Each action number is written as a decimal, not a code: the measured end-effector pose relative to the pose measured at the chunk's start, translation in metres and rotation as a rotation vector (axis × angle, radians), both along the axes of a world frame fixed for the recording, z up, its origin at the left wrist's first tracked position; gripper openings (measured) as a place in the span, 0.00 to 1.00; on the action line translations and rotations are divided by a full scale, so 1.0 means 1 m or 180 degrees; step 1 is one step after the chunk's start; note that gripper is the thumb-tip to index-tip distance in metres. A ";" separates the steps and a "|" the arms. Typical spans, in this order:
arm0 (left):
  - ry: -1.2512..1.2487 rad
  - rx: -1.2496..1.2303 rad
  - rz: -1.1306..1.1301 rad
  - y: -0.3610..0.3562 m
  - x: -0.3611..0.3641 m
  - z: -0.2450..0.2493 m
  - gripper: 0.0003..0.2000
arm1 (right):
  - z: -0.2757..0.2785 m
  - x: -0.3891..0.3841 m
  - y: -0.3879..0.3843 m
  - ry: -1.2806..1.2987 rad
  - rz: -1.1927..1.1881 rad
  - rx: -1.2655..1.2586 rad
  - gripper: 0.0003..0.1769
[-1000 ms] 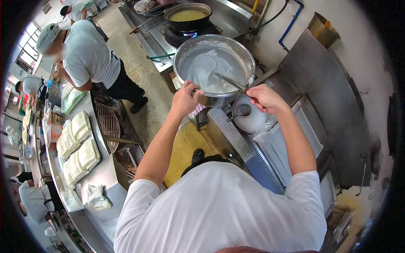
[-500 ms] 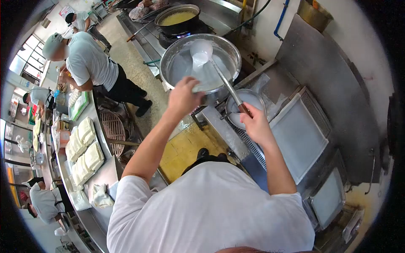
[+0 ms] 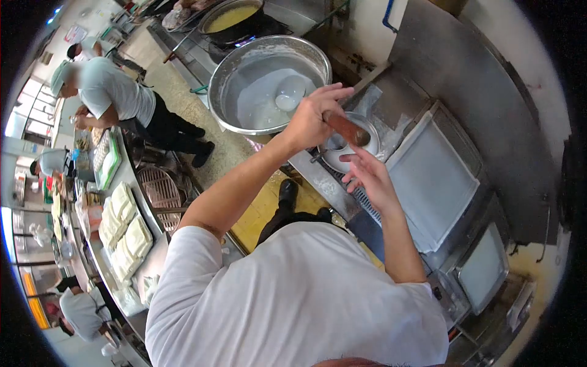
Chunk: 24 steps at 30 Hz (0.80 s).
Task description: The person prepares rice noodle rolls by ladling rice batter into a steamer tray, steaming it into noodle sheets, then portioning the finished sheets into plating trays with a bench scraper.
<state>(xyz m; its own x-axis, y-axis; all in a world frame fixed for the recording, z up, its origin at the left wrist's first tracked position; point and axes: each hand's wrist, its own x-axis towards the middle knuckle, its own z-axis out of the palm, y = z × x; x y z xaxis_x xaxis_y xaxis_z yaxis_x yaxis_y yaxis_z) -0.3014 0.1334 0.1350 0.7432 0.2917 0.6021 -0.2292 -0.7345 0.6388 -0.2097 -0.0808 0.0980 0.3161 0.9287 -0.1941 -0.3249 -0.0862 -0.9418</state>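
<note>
Ladle (image 3: 347, 129) gripped at the wooden handle, its cup sunk in the big basin

Nearest, the right hand (image 3: 367, 176) is held open with fingers spread, just below the handle, which is clasped by the left hand (image 3: 310, 120). Under both, a small steel bowl (image 3: 369, 147) is set at the tabletop's (image 3: 312, 170) left edge, its contents mostly hidden. Beyond, thin white liquid is held in the basin (image 3: 227, 73). A full ladle lifted one-handed is judged likely to tip and spill over the edge. Farthest, yellow liquid is seen in a dark pot (image 3: 244, 32).

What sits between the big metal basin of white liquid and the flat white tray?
A small round pan, partly covered by the left hand gripping the ladle handle, as the head view shows.
</note>
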 end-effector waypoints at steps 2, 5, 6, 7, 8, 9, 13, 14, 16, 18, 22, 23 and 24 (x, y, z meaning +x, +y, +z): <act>-0.0041 -0.0177 0.0112 0.005 0.003 0.002 0.12 | -0.044 0.001 0.013 -0.0033 -0.0105 -0.0438 0.34; 0.0590 -0.1770 0.0272 0.017 0.000 0.021 0.14 | -0.105 -0.009 0.034 -0.0060 -0.0399 -0.1406 0.33; 0.0568 -0.1790 0.0251 0.024 -0.001 0.020 0.14 | -0.123 -0.012 0.041 0.0259 -0.0538 -0.1615 0.31; 0.0645 -0.1873 0.0295 0.032 -0.001 0.017 0.13 | -0.134 -0.014 0.049 0.0573 -0.0672 -0.1814 0.29; 0.0722 -0.1958 0.0346 0.040 -0.001 0.015 0.12 | -0.144 -0.014 0.058 0.0539 -0.0677 -0.1828 0.29; 0.0181 -0.1904 0.0066 0.049 0.001 0.009 0.12 | -0.152 -0.015 0.066 0.0757 -0.0826 -0.1855 0.25; -0.0048 -0.2616 -0.0191 0.095 0.006 -0.001 0.11 | -0.185 -0.007 0.098 0.1824 -0.1108 -0.1724 0.12; -0.0048 -0.2632 -0.0201 0.108 0.007 -0.002 0.11 | -0.193 -0.005 0.106 0.1821 -0.1122 -0.1736 0.12; -0.0142 -0.3185 -0.0070 0.131 0.012 -0.009 0.11 | -0.205 -0.001 0.120 0.2393 -0.1367 -0.1814 0.08; -0.0279 -0.3319 -0.0106 0.153 0.014 -0.021 0.13 | -0.217 0.000 0.130 0.2683 -0.1469 -0.1760 0.08; -0.0692 -0.3662 -0.0048 0.201 0.017 -0.042 0.13 | -0.251 0.007 0.130 0.2611 -0.1516 -0.1472 0.10; -0.0719 -0.3764 0.0032 0.211 0.014 -0.044 0.13 | -0.251 0.010 0.128 0.2614 -0.1533 -0.1484 0.10; -0.0745 -0.3868 0.0112 0.219 0.012 -0.046 0.13 | -0.236 0.012 0.128 0.2480 -0.1575 -0.1287 0.10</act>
<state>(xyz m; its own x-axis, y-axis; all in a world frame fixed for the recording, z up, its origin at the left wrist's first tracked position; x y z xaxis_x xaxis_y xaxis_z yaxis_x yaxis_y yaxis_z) -0.2896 0.3525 0.0893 0.6347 0.7715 0.0443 -0.4219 0.2980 0.8563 -0.1977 0.0468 -0.1383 0.2992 0.5461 -0.7824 -0.9234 -0.0410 -0.3817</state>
